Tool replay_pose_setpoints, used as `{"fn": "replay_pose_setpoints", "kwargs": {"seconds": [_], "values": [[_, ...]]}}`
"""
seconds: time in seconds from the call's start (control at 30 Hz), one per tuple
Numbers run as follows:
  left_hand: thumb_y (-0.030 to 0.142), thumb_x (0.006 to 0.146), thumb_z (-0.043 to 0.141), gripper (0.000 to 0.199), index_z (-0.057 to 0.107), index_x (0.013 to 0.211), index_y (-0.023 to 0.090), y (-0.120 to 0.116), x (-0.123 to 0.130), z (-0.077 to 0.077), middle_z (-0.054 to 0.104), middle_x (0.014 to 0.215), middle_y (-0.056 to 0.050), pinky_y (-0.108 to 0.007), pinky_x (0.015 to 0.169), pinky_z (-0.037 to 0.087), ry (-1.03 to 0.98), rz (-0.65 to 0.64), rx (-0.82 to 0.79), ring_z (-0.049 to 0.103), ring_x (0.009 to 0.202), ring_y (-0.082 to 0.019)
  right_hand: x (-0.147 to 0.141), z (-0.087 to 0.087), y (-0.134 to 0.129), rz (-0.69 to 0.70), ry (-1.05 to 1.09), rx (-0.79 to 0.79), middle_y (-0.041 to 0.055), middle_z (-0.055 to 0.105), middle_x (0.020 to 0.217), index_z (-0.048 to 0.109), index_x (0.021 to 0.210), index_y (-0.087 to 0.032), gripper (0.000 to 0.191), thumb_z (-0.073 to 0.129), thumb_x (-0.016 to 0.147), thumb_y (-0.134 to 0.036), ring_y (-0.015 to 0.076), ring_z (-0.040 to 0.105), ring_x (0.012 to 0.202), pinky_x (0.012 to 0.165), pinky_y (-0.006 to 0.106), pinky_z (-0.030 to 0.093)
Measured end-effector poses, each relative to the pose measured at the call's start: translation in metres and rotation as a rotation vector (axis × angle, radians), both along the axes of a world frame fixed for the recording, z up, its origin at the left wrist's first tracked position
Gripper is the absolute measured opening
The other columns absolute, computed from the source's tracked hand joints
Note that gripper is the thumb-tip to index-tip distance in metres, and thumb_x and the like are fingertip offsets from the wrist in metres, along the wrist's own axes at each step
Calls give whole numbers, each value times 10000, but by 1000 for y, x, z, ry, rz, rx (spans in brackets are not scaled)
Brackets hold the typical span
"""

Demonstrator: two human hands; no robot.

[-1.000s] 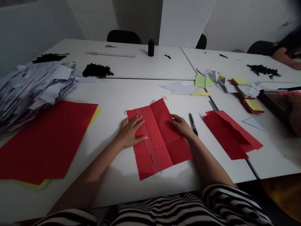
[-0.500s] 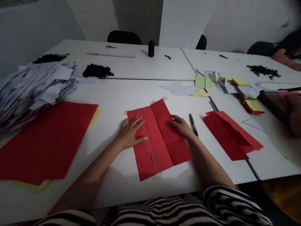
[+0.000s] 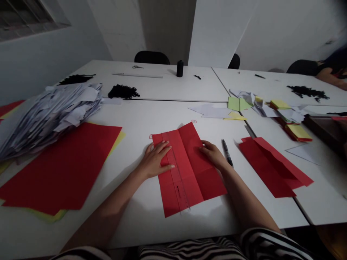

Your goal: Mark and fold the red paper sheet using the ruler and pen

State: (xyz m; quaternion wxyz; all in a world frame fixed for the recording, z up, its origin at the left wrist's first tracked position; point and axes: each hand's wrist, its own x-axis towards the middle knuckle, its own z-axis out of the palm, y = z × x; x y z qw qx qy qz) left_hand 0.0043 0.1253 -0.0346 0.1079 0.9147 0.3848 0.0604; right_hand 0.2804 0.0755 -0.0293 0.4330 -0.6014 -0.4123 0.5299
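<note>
A creased red sheet of paper (image 3: pixel 193 159) lies in front of me, its right panel looking slightly raised along a fold. Along its left part rests a clear ruler (image 3: pixel 177 180). My left hand (image 3: pixel 155 159) lies with fingers spread over the ruler and the paper's left edge. At the right edge of the sheet, my right hand (image 3: pixel 215 153) holds the paper between thumb and curled fingers, which are partly hidden. A dark pen (image 3: pixel 227 152) lies just right of that hand. Farther right is a folded red paper (image 3: pixel 271 168).
Large red sheets (image 3: pixel 65 169) over yellow ones lie at left, beside a heap of white paper (image 3: pixel 54 119). Black cord bundles (image 3: pixel 123 91), a thread spool (image 3: pixel 180 68) and scissors (image 3: pixel 137 66) are farther back. Small paper pads (image 3: pixel 298 132) sit at right; a person's arm (image 3: pixel 330 77) shows beyond.
My view has tilted up a little, so everything sits lower in the picture and a window shows at upper left. Both hands keep their places on the paper and ruler.
</note>
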Motion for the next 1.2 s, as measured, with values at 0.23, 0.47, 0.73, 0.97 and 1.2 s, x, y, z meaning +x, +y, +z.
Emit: {"fn": "replay_pose_setpoints", "kwargs": {"seconds": [0.23,0.47,0.73,0.97,1.2], "values": [[650,834,474,727,326,1439,275,1,-2,-3,276,1545,-79,-540,1135,101,-26,-11,-5,261,1403,-305,2,-5,1,10,10,15,56,711,1003,607,1151,-212,417,613,758,-353,212,675,835,700,303,527],[659,841,451,724,327,1442,273,1,-2,-3,272,1548,-74,-535,1137,93,-24,-14,-6,252,1406,-311,0,1,0,4,10,-4,59,710,1004,604,1147,-205,419,612,756,-355,214,673,831,702,307,529],[663,839,456,729,327,1442,274,1,-1,-3,271,1548,-79,-540,1135,85,-19,-14,-15,241,1412,-301,0,-2,0,4,17,3,47,714,994,611,1142,-213,406,606,757,-342,208,677,828,700,298,527],[665,842,446,725,320,1444,281,1,-1,-2,260,1552,-78,-538,1135,86,-17,-13,-18,235,1415,-296,2,-6,1,9,14,15,50,710,1019,607,1151,-222,415,615,756,-351,213,676,847,705,302,530],[651,838,472,726,315,1447,289,0,0,0,267,1549,-76,-531,1138,69,-34,-10,-29,242,1412,-297,-1,0,0,3,10,-1,51,713,1012,615,1136,-214,394,597,761,-334,215,680,840,708,306,531]]}}
